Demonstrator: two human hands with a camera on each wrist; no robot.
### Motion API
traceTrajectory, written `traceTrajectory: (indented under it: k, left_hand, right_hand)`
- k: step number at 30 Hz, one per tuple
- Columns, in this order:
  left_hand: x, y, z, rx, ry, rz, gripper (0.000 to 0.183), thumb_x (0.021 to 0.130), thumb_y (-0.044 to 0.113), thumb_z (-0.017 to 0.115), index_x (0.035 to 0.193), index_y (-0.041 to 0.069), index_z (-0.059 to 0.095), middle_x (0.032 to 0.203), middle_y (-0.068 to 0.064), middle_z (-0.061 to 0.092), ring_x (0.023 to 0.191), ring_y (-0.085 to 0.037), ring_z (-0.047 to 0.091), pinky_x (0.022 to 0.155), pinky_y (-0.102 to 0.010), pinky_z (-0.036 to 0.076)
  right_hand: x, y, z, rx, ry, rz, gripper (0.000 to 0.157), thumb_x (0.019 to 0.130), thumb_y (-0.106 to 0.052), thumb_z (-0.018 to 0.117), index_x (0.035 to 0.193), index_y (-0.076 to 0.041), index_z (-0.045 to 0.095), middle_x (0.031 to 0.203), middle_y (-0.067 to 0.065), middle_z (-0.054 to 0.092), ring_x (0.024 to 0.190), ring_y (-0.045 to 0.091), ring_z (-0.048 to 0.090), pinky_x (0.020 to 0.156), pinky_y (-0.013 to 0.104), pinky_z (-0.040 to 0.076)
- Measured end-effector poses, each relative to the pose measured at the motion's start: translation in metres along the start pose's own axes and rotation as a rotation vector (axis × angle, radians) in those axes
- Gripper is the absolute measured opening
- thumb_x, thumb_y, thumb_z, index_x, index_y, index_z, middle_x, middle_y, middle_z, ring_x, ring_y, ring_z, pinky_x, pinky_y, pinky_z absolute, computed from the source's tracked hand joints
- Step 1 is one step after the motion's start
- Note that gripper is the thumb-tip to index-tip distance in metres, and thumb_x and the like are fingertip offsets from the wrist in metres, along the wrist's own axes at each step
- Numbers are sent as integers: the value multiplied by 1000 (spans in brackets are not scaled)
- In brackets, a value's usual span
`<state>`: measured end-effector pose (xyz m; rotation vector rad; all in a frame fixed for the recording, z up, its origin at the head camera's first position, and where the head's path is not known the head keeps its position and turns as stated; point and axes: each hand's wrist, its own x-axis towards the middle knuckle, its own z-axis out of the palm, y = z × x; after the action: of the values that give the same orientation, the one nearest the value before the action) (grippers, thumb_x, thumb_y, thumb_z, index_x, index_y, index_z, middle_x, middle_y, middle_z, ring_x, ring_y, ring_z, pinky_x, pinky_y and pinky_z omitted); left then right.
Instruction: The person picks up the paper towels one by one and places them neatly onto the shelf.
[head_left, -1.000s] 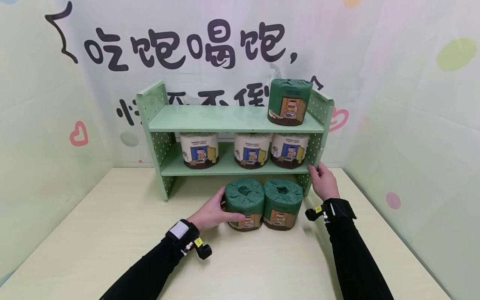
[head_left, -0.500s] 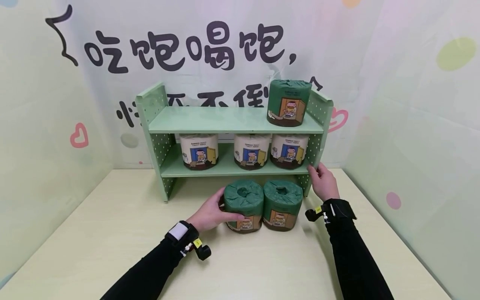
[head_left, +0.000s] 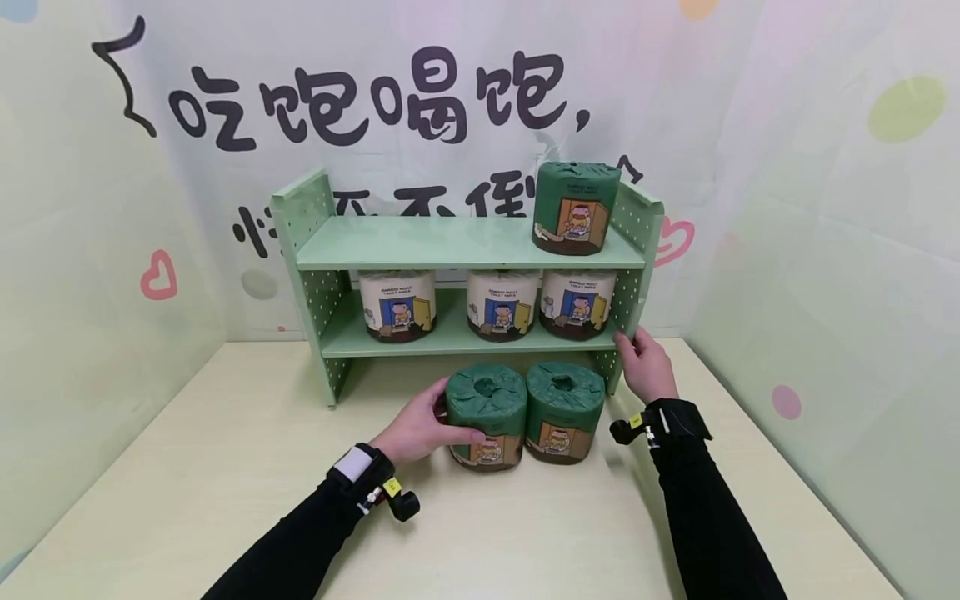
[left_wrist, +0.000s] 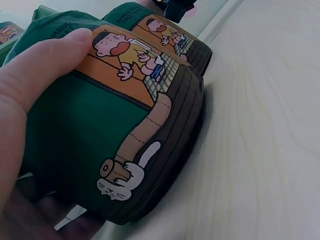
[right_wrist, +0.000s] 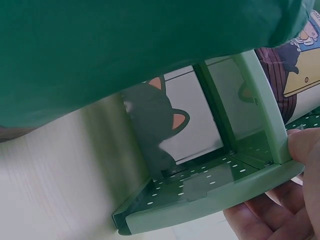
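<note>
In the head view, my left hand point(head_left: 422, 423) holds the left of two green-wrapped toilet paper rolls point(head_left: 487, 400) standing on the table. Its thumb lies across the printed front, and the fingers reach round the far left side, partly hidden. Close beside it on the right stands the other green toilet roll point(head_left: 564, 402). My right hand point(head_left: 648, 364) grips the right side panel of a pale green two-tier shelf point(head_left: 427, 242). In the right wrist view, the thumb and fingers pinch the edge of that perforated panel point(right_wrist: 215, 192).
A third green roll point(head_left: 576, 208) stands at the right end of the upper tier. On the lower tier sit three white-and-brown rolls: one left point(head_left: 397, 306), one near the middle point(head_left: 502, 306), one right point(head_left: 577, 305). Printed cloth walls point(head_left: 810, 250) enclose the table point(head_left: 187, 467).
The left green roll and my left hand have shifted very slightly toward me. My right hand keeps its grip on the shelf. The head view has tilted up a little.
</note>
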<state>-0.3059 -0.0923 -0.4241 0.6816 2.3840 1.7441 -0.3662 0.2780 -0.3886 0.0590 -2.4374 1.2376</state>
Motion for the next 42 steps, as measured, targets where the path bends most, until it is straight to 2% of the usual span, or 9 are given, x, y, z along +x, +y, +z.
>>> traceTrajectory:
  k: [9,16,24,42]
  left_hand:
    - [-4,7,-4,-11,-10,-14,94,66,29,94,146,23,43,132,2,54,116,-16,51,102,-46,41]
    - [-6,14,-7,14,-27,-1,93,70,28,92,147,15,41,132,-3,55,116,-19,52,101,-47,42]
    - [-7,21,-9,0,-37,13,89,70,27,92,144,17,44,128,-1,57,113,-17,54,98,-42,46]
    - [-9,36,-14,-10,-34,46,87,70,24,92,143,15,45,128,-3,58,112,-19,55,96,-42,47]
  right_hand:
    - [0,2,1,4,2,-6,44,107,-37,46,138,-8,54,123,22,61,107,36,57,86,56,48]
    - [0,1,1,3,0,7,44,107,-38,45,138,-9,53,125,21,60,110,35,56,88,56,48]
    - [-1,-1,0,3,1,6,44,107,-37,45,139,-7,53,124,22,60,109,36,56,88,56,47]
    - [2,2,0,2,-7,-2,47,107,-38,45,144,-10,49,128,21,58,113,36,55,91,57,47]
